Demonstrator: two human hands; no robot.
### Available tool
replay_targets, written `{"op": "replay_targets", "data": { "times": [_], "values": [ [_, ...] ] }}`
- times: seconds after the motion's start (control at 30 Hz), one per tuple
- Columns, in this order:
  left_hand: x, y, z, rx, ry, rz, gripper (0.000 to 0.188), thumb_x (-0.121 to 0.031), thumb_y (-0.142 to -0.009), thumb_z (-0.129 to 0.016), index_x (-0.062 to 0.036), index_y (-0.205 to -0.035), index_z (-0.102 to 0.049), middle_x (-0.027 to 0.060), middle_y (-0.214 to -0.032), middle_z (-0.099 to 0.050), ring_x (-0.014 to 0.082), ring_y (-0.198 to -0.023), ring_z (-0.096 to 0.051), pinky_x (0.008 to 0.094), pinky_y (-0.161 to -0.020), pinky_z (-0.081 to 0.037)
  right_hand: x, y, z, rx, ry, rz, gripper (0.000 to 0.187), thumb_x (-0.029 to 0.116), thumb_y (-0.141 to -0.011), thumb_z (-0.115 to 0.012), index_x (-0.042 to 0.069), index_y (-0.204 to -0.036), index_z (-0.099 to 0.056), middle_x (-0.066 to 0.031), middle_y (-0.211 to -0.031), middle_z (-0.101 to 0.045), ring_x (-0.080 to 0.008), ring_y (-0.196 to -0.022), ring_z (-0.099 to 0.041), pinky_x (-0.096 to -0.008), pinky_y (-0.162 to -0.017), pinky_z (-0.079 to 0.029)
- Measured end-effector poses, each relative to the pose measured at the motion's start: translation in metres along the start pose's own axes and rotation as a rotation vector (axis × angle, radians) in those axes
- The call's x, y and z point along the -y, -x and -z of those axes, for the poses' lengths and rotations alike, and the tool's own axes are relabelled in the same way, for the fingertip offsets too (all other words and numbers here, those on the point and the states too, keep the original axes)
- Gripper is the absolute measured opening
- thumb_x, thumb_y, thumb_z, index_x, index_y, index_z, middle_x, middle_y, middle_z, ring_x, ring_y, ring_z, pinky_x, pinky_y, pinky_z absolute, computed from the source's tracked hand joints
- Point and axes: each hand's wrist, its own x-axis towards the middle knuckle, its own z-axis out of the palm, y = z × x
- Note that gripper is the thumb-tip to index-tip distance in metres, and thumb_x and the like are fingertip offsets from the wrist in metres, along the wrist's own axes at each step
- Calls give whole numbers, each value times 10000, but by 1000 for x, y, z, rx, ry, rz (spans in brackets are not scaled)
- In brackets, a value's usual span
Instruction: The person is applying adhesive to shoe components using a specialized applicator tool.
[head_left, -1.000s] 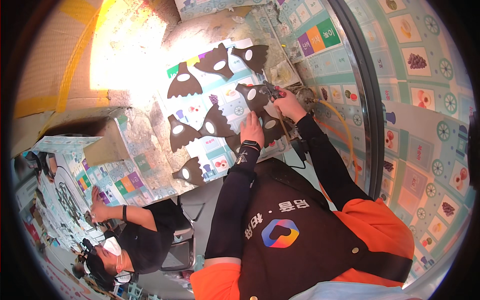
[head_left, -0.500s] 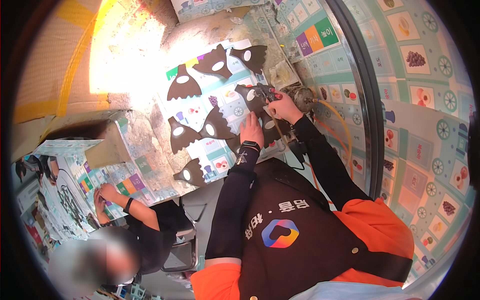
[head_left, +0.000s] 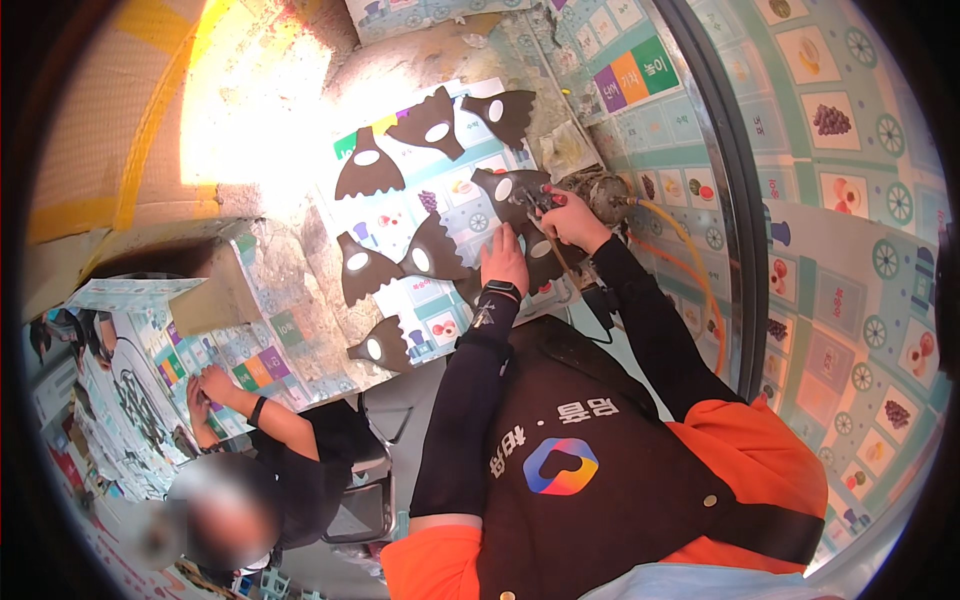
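Observation:
My right hand (head_left: 572,222) is closed round a spray gun (head_left: 543,200) with red parts and a hose. The gun is over a dark brown scalloped piece with a white oval (head_left: 498,190). My left hand (head_left: 503,262) lies with fingers stretched forward among the pieces, beside another dark piece (head_left: 545,265) and partly over a lower one (head_left: 466,288). More such pieces lie spread over the printed sheet: one (head_left: 368,165) at the far left, another (head_left: 437,124) at the top, and one (head_left: 381,346) near the front edge.
Yellow and orange air hoses (head_left: 705,285) curve on my right, by a round, dirty metal fitting (head_left: 605,195). A metal-edged frame (head_left: 735,150) rises beyond them. At lower left a co-worker's arms (head_left: 275,420) reach over another printed surface, beside a chair (head_left: 365,510).
My right hand and the spray gun have shifted slightly right, and the hoses have swung outward to the right. My left hand stays almost in place. The co-worker's head has moved a little.

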Motion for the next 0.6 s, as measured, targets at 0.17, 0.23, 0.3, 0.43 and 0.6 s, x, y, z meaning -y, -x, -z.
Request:
{"op": "replay_targets", "data": {
  "times": [0.17,0.23,0.3,0.43,0.6],
  "values": [
    [-2,-2,4,17,4,-8,590,-138,-876,-522,29,-1433,-428,134,-1546,-318,272,-1439,-293,498,-1087,-375,-4,-5,8,-88,-12,80,260,-11,-722,-584,2,-981,-606,-21,-754,-604,-105,-546,-506,-262,-489,-381],
    [0,0,3,23,2,-5,589,-140,-878,-520,29,-1435,-426,135,-1547,-317,271,-1439,-294,498,-1086,-376,0,-2,4,3,-6,-22,245,-15,-714,-588,1,-958,-602,-25,-738,-593,-119,-501,-485,-273,-459,-365],
    [1,0,2,12,-18,-10,589,-146,-882,-518,30,-1436,-424,133,-1550,-314,269,-1440,-297,497,-1085,-377,1,0,2,29,-18,-29,259,-21,-715,-582,-7,-973,-602,-25,-731,-588,-123,-486,-479,-275,-450,-362],
    [2,0,3,27,-11,-19,595,-153,-883,-518,28,-1441,-420,130,-1555,-309,269,-1439,-299,497,-1086,-375,8,5,-1,6,-62,20,290,-29,-725,-564,-25,-1012,-601,-26,-719,-574,-126,-508,-490,-272,-454,-367],
    [4,0,4,44,-12,-19,606,-154,-885,-515,31,-1452,-404,127,-1560,-304,265,-1437,-302,498,-1090,-366,13,7,-1,-30,-5,-5,420,-35,-732,-572,-44,-1151,-585,-35,-748,-597,-119,-584,-529,-269,-499,-402]
  ]
}}
